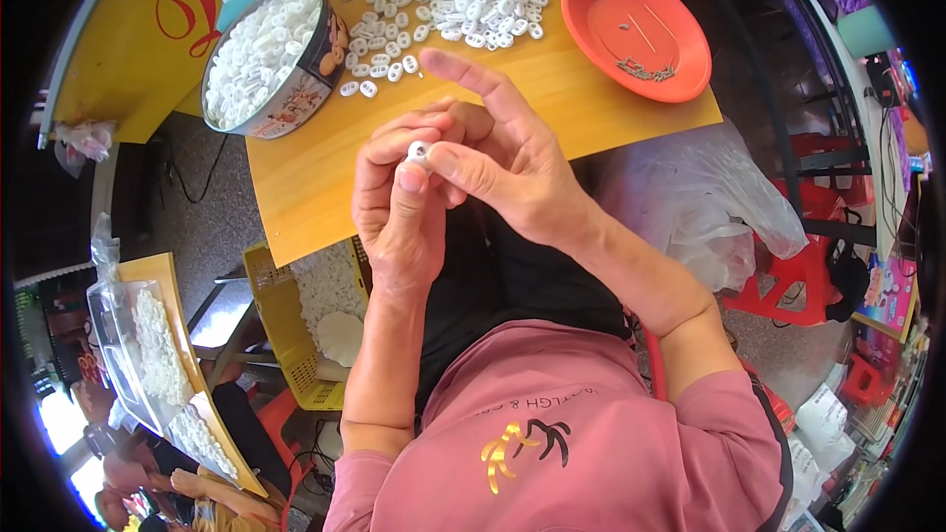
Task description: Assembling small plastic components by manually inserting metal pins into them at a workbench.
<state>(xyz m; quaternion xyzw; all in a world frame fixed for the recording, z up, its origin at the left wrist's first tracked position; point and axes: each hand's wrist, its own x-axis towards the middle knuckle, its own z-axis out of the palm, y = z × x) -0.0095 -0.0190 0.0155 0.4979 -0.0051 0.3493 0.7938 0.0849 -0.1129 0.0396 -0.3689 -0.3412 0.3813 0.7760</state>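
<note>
Both my hands meet over the near edge of a wooden table. A small white plastic ring piece is pinched between the thumb and fingers of my left hand and the thumb of my right hand. The right index finger points up and away. Beyond the hands lies a loose pile of several white ring pieces. A round tin at the left is full of the same white pieces.
An orange plastic plate with small metal bits sits at the table's right. A yellow crate with white pieces stands on the floor below. A clear plastic bag hangs at the right, with red stools behind.
</note>
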